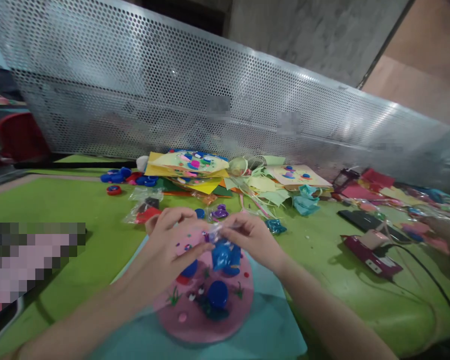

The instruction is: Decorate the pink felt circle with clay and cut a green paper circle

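A small see-through plastic bag with a blue lump (222, 256) in it is held above a decorated pink oval (206, 334). My left hand (176, 239) has its thumb against the bag's left side, the fingers curled near its top. From the right, my right hand (252, 236) pinches the bag's upper edge between thumb and fingers. Blue bottle caps, green grass-like tufts, small dots and a dark green shape with googly eyes (195, 293) decorate the oval. One blue cap (218, 294) sits near its middle. Beneath the oval lies a light blue sheet (277, 320).
Stacked yellow craft cards (210, 182), paper scraps (270, 187) and blue caps (116, 175) line the back of the green table (315, 260), before a perforated metal panel (247, 85). At right lies a maroon box (373, 257) with a black cable.
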A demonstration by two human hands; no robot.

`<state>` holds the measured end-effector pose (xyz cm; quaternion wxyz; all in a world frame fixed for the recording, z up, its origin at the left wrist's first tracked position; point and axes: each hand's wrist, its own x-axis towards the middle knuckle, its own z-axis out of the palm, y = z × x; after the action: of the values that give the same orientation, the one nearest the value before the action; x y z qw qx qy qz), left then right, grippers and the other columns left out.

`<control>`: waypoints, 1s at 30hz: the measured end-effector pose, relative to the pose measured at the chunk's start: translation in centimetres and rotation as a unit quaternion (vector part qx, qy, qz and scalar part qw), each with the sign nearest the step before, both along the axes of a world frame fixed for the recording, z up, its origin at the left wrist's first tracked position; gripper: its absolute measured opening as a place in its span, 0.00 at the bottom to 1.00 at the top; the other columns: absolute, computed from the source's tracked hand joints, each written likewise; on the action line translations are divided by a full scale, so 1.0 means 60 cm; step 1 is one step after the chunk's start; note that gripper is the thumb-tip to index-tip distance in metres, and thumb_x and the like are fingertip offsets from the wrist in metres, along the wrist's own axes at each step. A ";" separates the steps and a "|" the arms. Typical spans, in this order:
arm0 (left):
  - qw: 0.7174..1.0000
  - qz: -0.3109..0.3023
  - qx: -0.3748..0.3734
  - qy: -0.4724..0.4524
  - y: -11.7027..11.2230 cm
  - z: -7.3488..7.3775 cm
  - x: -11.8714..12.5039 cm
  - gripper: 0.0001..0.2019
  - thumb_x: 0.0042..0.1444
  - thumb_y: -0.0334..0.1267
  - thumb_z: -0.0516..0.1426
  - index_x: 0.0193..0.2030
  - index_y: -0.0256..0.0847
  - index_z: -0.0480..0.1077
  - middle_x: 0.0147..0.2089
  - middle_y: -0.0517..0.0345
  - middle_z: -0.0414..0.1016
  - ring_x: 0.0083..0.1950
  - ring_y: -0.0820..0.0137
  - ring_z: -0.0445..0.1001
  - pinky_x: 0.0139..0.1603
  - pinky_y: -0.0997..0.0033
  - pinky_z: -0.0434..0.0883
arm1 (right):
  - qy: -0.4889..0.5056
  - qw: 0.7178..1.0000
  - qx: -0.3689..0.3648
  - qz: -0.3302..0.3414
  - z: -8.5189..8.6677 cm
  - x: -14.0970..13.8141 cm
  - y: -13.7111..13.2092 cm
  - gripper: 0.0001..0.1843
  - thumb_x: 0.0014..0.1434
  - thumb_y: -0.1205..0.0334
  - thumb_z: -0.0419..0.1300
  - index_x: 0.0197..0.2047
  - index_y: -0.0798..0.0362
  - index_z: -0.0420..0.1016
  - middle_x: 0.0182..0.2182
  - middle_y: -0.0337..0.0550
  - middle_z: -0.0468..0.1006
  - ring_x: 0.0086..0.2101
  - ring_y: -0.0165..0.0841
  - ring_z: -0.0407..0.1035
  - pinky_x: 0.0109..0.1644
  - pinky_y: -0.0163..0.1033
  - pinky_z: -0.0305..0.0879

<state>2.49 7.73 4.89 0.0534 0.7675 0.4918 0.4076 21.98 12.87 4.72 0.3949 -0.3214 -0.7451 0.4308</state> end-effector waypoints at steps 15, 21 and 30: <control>0.951 0.019 -0.157 -0.266 -0.009 0.016 0.002 0.35 0.51 0.42 0.61 0.64 0.58 0.50 0.35 0.65 0.78 0.41 0.65 0.71 0.48 0.61 0.64 | -0.205 0.944 0.097 -0.238 -0.051 0.055 0.100 0.33 0.56 0.57 0.54 0.63 0.58 0.56 0.63 0.57 0.57 0.62 0.47 0.49 0.62 0.57 0.47; 0.928 0.006 -0.134 -0.348 -0.009 0.021 0.005 0.40 0.43 0.39 0.66 0.62 0.51 0.53 0.25 0.69 0.73 0.36 0.67 0.70 0.43 0.65 0.64 | -0.248 0.922 0.137 -0.262 -0.047 0.055 0.094 0.32 0.56 0.57 0.52 0.62 0.60 0.58 0.62 0.59 0.58 0.62 0.49 0.49 0.62 0.59 0.44; 0.929 -0.001 -0.161 -0.334 -0.015 0.031 0.005 0.41 0.47 0.41 0.64 0.65 0.46 0.49 0.32 0.64 0.77 0.37 0.68 0.68 0.44 0.66 0.65 | -0.265 0.907 0.165 -0.283 -0.052 0.058 0.095 0.28 0.56 0.57 0.53 0.59 0.54 0.62 0.60 0.56 0.63 0.60 0.49 0.53 0.59 0.60 0.51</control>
<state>2.76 6.83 6.77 0.3376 0.5691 0.5035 0.5555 25.48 18.57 1.61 0.3353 -0.5514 -0.7606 0.0708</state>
